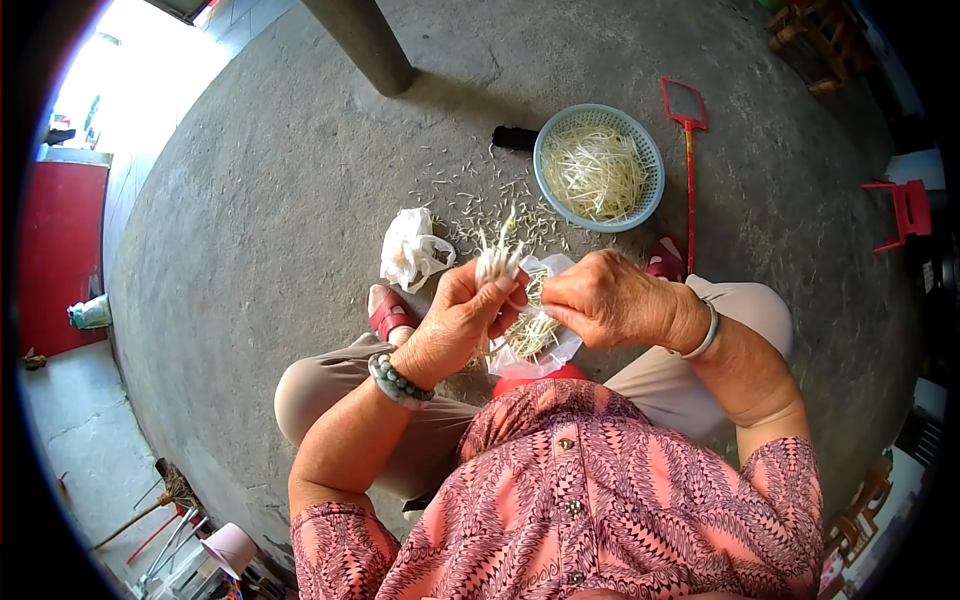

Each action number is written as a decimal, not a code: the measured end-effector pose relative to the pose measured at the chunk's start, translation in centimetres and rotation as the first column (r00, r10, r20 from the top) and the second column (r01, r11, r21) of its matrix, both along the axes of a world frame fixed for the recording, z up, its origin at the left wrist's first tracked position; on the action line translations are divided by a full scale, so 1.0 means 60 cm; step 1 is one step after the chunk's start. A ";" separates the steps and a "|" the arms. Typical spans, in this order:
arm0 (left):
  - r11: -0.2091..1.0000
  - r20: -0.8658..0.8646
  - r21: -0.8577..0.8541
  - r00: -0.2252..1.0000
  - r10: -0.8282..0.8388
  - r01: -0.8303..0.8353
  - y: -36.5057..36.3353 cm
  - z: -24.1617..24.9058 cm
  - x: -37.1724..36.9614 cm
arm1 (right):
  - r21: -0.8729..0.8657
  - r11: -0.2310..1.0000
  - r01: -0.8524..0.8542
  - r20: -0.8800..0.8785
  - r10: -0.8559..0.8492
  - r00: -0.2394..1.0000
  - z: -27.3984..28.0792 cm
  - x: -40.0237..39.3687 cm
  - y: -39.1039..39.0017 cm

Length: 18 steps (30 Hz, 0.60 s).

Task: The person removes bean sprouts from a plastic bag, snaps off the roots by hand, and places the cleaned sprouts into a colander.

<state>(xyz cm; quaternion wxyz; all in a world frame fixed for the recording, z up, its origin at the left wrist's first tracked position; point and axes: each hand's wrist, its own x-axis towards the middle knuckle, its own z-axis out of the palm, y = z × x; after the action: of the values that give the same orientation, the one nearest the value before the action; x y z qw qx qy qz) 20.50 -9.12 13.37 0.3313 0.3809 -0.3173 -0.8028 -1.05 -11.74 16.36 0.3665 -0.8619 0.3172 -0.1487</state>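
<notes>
My left hand (465, 308) is closed around a bunch of bean sprouts (498, 258), whose pale stems stick up past the thumb and fingers. Just to its right, my right hand (612, 300) has its thumb and fingers pinched together. Whatever those fingertips hold, if anything, is too small to make out. Below and between the hands, an open clear plastic bag (560, 352) contains more sprouts (530, 335) and rests over something red near my lap. My hands partly cover the bag.
A light blue colander (570, 216) heaped with sprouts stands ahead on the concrete floor. Scattered sprout scraps (505, 205) lie beside it. A crumpled white plastic bag (408, 250) is to the left, a red fly swatter (690, 170) to the right. Beyond stands a round post (365, 45).
</notes>
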 end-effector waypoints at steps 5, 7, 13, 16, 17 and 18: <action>0.988 0.086 -0.049 0.985 0.148 -0.144 -0.011 0.008 0.004 | 0.157 0.973 -0.166 0.143 0.144 0.979 0.017 -0.011 -0.007; 0.997 0.117 -0.029 0.991 0.072 -0.069 -0.006 0.002 0.005 | 0.252 0.960 -0.120 0.172 0.078 0.982 0.027 -0.012 -0.010; 0.989 0.059 -0.055 0.989 -0.137 0.140 0.005 0.005 -0.007 | 0.012 0.996 0.088 0.020 -0.088 0.996 0.011 -0.002 -0.009; 0.987 0.052 -0.020 0.986 -0.158 0.159 0.004 0.014 -0.005 | -0.019 0.993 0.114 0.037 -0.114 0.993 0.008 -0.001 -0.010; 0.990 0.027 0.010 0.990 -0.141 0.141 0.004 0.015 -0.005 | -0.053 0.993 0.101 0.040 -0.099 0.994 0.005 -0.002 -0.011; 0.992 0.001 0.041 0.992 -0.123 0.123 0.003 0.015 -0.004 | -0.089 0.992 0.089 0.042 -0.085 0.995 0.004 -0.002 -0.012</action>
<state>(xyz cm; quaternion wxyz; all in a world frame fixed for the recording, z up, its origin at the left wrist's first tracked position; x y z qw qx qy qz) 20.23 -8.92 14.29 0.2727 0.3688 -0.3244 -0.8273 -1.20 -12.44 16.58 0.3264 -0.8599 0.3404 -0.1954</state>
